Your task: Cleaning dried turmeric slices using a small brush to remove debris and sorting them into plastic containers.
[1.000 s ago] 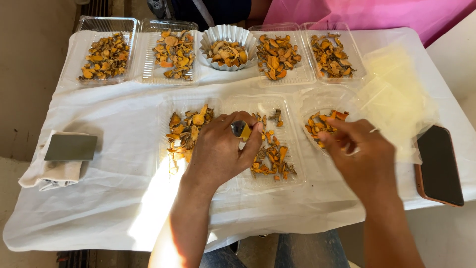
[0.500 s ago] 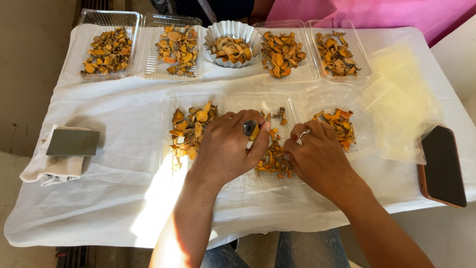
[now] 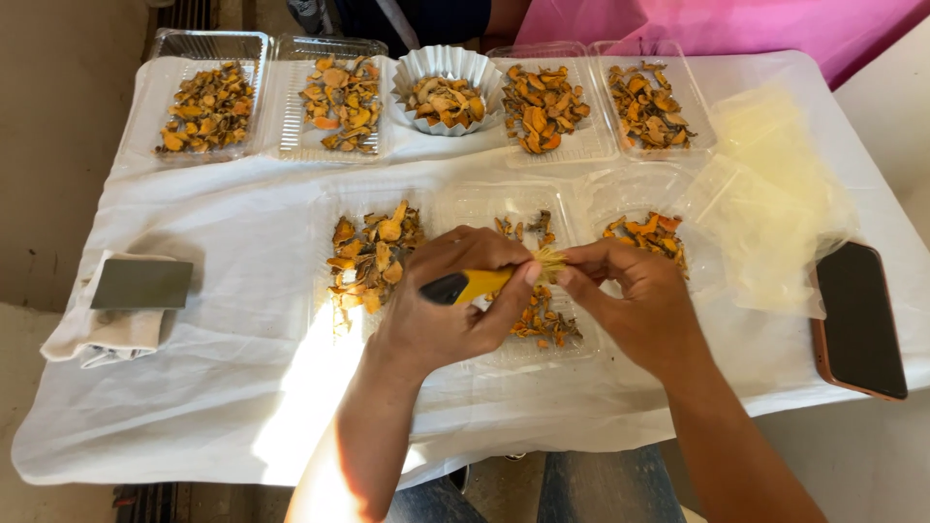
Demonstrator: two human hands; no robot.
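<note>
My left hand [image 3: 448, 308] grips a small brush [image 3: 481, 283] with a yellow and black handle, held sideways over the middle clear tray [image 3: 504, 203] of orange dried root pieces. Pale bristles [image 3: 550, 262] point right. My right hand [image 3: 635, 300] meets them, fingertips pinched at the bristle tips, likely around a small piece that I cannot make out. A left near tray [image 3: 373, 254] and a right near tray [image 3: 647, 234] hold more orange pieces on either side of my hands.
Along the far edge stand several clear trays [image 3: 208, 107] of dried pieces and a white fluted bowl [image 3: 448, 85]. Clear plastic bags [image 3: 770, 208] lie at right, next to a dark phone [image 3: 859, 318]. A grey pad on folded cloth [image 3: 140, 286] lies left. A person in pink sits opposite.
My right hand left the right near tray and came over to the brush in my left hand. The left hand turned the brush so its bristles face right.
</note>
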